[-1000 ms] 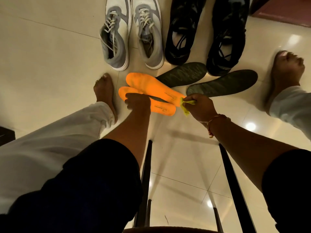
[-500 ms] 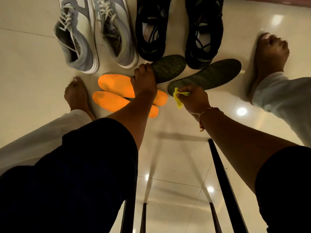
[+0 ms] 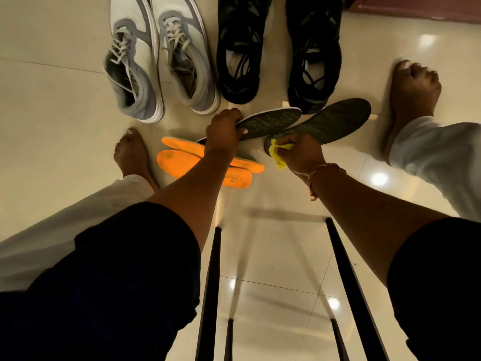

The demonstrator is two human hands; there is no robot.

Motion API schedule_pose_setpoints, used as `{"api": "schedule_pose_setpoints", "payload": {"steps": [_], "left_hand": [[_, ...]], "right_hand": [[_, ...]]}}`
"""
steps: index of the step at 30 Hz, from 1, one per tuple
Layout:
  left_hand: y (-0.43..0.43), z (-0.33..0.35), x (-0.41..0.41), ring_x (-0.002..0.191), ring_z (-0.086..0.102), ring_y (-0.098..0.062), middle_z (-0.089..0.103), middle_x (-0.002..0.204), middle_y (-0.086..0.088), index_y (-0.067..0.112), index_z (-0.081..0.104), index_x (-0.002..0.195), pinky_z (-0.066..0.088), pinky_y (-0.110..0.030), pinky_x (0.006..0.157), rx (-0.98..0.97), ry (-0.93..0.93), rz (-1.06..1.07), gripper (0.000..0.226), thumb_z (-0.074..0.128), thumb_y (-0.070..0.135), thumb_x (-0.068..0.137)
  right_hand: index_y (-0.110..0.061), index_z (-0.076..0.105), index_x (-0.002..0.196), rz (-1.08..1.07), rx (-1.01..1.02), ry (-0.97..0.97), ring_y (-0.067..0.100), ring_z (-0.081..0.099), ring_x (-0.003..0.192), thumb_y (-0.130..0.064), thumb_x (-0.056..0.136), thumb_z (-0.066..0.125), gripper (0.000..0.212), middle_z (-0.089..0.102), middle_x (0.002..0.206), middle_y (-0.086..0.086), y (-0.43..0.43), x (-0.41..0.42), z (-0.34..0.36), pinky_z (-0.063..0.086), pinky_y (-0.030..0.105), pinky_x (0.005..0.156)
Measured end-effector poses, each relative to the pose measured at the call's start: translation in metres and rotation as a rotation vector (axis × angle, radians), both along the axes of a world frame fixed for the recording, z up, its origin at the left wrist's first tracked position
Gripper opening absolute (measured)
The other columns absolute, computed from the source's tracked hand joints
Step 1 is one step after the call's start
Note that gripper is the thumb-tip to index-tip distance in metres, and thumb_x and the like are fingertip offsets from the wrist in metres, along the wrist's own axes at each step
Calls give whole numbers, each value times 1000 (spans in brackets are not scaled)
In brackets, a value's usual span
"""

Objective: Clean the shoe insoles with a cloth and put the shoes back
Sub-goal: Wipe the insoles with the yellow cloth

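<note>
My left hand (image 3: 225,131) grips one dark grey insole (image 3: 273,122) by its heel end and holds it off the floor. My right hand (image 3: 299,152) is closed on a small yellow cloth (image 3: 277,155) beside the heel of the second dark insole (image 3: 335,125), which lies on the tiles. Two orange insoles (image 3: 182,162) lie side by side on the floor under my left forearm. A pair of grey and white sneakers (image 3: 158,66) stands at the back left, a pair of black shoes (image 3: 278,53) at the back right.
My bare feet rest on the glossy cream tile floor, the left foot (image 3: 132,155) next to the orange insoles and the right foot (image 3: 411,100) beyond the dark insole. Black chair legs (image 3: 346,282) run below my arms. A dark red surface (image 3: 416,9) shows at the top right.
My left hand left the orange insoles, reached to the dark insole and lifted it by its heel end. My right hand with the cloth shifted towards the dark insoles.
</note>
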State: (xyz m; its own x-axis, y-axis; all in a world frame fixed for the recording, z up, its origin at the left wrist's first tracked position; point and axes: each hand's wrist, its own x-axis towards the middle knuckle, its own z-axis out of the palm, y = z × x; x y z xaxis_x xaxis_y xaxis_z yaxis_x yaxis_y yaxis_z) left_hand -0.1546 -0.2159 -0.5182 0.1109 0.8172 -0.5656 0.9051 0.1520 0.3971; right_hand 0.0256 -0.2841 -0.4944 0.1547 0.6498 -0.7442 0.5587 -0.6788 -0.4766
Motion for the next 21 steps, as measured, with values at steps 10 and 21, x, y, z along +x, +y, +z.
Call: {"api": "schedule_pose_setpoints", "payload": {"steps": [10,21], "left_hand": [[52,170,14,69,41,-13,46,65,2,12,52,75,31,-29,65,247,-393,428,25,74,15,87],[60,300,20,84,71,-23,71,101,-10,11,52,128,61,-43,78,-190,-1099,979,26,49,12,103]], "right_hand": [[-25,69,86,23,128,45,25,68,91,-26,82,73,5,73,99,6,81,33,144,54,32,87],[0,64,113,-424,487,672,13,69,82,-4,94,59,20,68,97,12,114,6,294,56,23,68]]}}
